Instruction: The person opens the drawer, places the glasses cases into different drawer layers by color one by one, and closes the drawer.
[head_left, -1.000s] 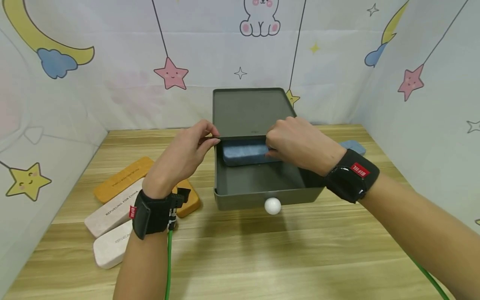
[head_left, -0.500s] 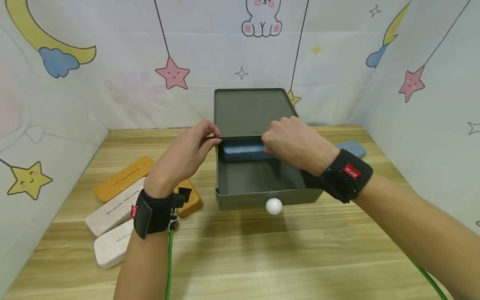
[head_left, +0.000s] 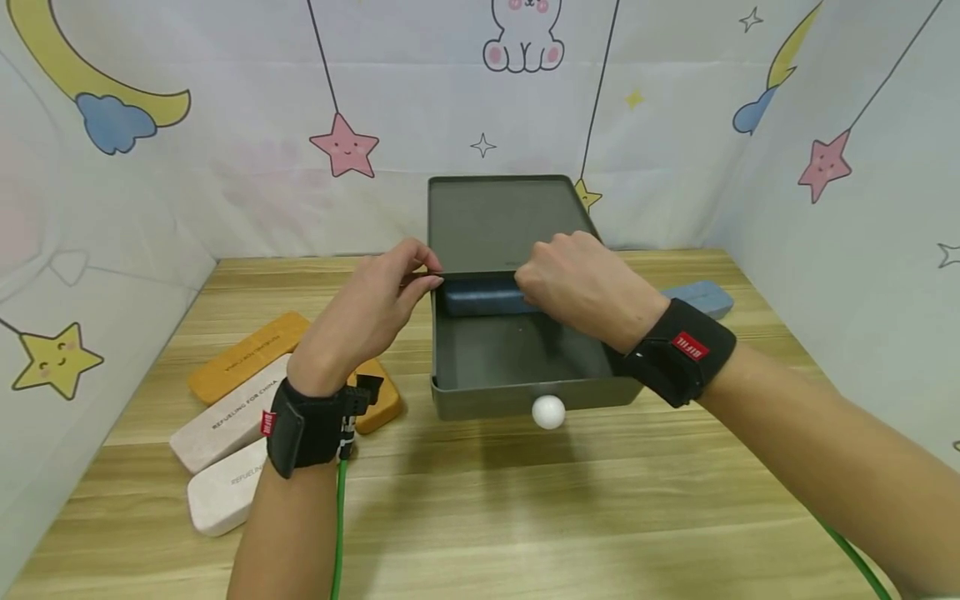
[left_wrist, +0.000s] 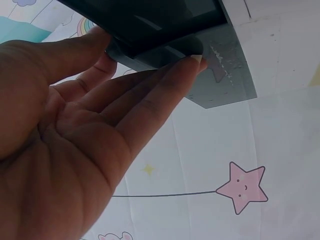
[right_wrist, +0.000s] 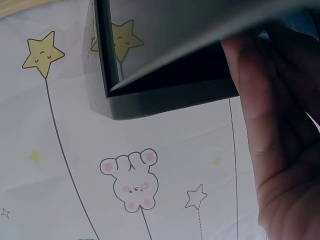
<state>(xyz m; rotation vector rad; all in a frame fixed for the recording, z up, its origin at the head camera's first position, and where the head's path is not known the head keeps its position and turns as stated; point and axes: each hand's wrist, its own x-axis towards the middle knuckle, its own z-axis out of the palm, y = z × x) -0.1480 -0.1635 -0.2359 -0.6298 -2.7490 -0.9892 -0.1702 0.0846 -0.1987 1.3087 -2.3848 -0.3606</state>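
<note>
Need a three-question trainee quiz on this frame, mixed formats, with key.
1. Multiple choice: what is at the front wall of the grey box?
A) a red latch
B) a white knob
C) a yellow tag

2. True or false: both blue cases lie inside the box.

3. Fill in: in the head view, the ____ hand pinches at the box's left edge.

Key:
1. B.
2. False: one blue case is inside; another blue case lies on the table, to the right.
3. left; the left hand has thumb and fingers there.
</note>
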